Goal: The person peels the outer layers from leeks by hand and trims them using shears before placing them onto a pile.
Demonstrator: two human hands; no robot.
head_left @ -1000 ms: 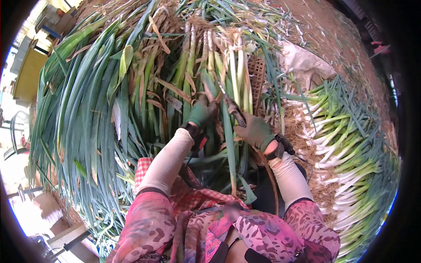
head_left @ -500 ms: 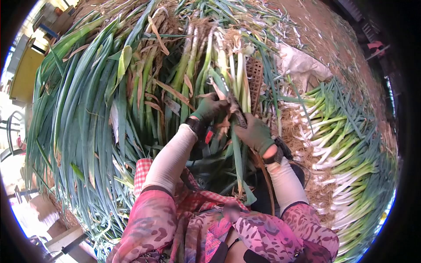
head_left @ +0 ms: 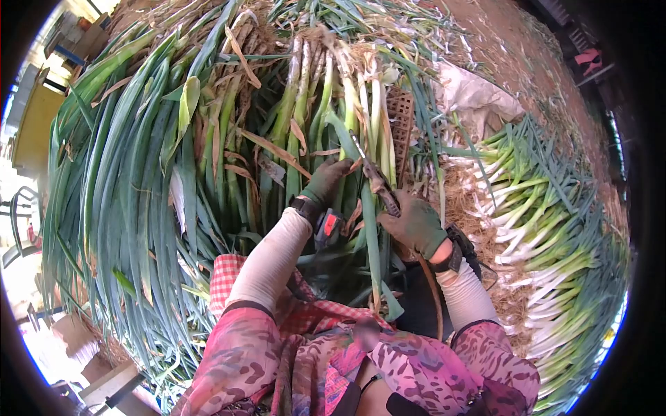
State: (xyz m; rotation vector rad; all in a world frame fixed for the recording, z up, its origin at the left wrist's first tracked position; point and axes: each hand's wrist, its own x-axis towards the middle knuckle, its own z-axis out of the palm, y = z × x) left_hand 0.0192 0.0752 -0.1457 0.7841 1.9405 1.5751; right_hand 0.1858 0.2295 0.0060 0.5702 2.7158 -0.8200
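Note:
My left hand (head_left: 327, 182), in a green and dark glove, is closed beside a long green onion (head_left: 372, 239). A dry tan strip shows at its fingertips, but what they pinch is hidden. My right hand (head_left: 416, 220), gloved alike, grips a dirt-caked hand tool (head_left: 378, 182) with a slim, shiny tip pointing up and left. The tool crosses in front of the green onion, whose leaves hang toward my lap. Just beyond both hands stands a bunch of green onions (head_left: 298, 97), roots up, with withered leaves among them.
A large heap of long green leaves (head_left: 132, 173) fills the left. Cleaned green onions (head_left: 534, 229) lie in a row at right, white ends inward. A brown perforated crate (head_left: 400, 125), white sack (head_left: 475, 93), brown hose (head_left: 429, 295) and black-and-red device (head_left: 329, 227) are close by.
My left hand has shifted slightly left, away from the tool. My right hand has moved a little right and down with the tool, and more of the green onion behind it shows.

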